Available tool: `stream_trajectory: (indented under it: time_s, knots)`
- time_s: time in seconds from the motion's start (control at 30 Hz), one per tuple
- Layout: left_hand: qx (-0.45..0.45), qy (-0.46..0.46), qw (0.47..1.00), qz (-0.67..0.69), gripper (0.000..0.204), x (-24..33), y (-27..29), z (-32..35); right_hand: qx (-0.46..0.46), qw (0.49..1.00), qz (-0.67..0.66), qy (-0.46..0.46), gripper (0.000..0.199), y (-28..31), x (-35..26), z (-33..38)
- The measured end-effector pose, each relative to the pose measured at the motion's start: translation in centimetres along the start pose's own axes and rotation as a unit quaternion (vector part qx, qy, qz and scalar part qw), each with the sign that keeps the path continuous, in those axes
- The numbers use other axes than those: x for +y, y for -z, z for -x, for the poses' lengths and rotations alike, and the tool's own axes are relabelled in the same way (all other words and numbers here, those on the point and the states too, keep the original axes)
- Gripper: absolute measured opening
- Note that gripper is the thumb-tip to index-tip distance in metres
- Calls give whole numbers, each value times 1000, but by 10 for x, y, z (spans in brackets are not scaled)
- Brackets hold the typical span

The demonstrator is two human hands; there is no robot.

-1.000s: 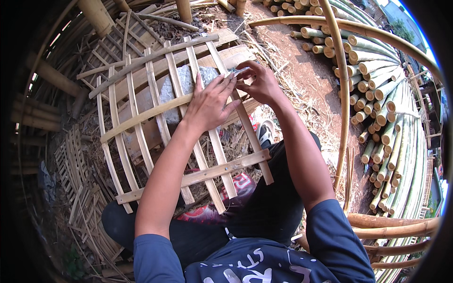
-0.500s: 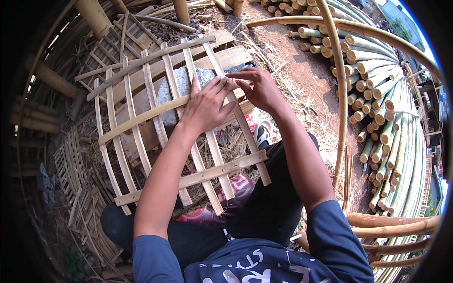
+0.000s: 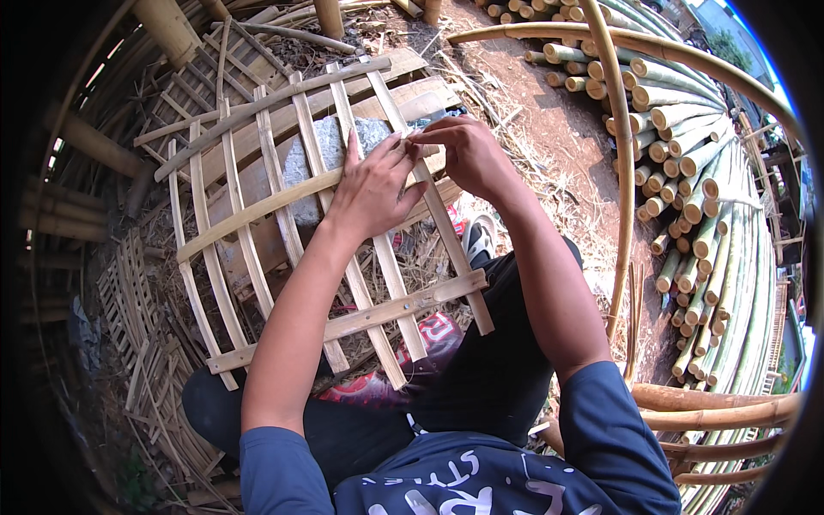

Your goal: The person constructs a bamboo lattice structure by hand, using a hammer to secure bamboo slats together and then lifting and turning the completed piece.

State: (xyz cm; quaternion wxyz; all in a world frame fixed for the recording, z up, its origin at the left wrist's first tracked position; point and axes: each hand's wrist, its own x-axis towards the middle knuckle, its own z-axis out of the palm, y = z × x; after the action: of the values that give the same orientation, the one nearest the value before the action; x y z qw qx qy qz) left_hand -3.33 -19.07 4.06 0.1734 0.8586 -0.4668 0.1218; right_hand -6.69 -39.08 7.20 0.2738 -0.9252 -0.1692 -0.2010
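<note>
Work in hand: a bamboo slat lattice (image 3: pixel 283 223) rests tilted across the person's lap, its far end over a grey stone block (image 3: pixel 335 146) and wooden planks (image 3: pixel 403 99) on the ground.
Left hand: the left hand (image 3: pixel 373 184) lies flat on the lattice near its upper right part, fingers (image 3: pixel 354 148) spread apart and pressing on a long slat; it grips nothing that I can see.
Right hand: the right hand (image 3: pixel 463 150) sits just beside the left, fingers drawn together in a pinch at the spot where a cross slat meets a long slat; what they pinch is too small to tell.
Done so far: judging from how it lies, the grid is laid out and the near cross slat (image 3: pixel 378 313) looks already fastened, with small dark dots along it.
Left to do: the joint under the fingers seems to be the one being fixed; whether the other upper joints are fastened I cannot tell.
Count, long slats: about six, running away from the person and slightly bowed.
Count, cross slats: about four.
Count, hands: two, both the person's own.
Surroundings: a large stack of cut bamboo poles (image 3: pixel 687 163) lies to the right, well apart; more finished lattices (image 3: pixel 129 300) lie at left.
</note>
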Motion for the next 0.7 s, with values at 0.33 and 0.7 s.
stream_trajectory:
  time_s: [0.33,0.7]
  knots:
    - [-10,-3,1000,-12,57,1,0,1,-4,999,-26,-46,50,0,-1,2]
    - [-16,-7,1000,-21,59,0,0,2,-36,997,1,-73,50,1,-8,0]
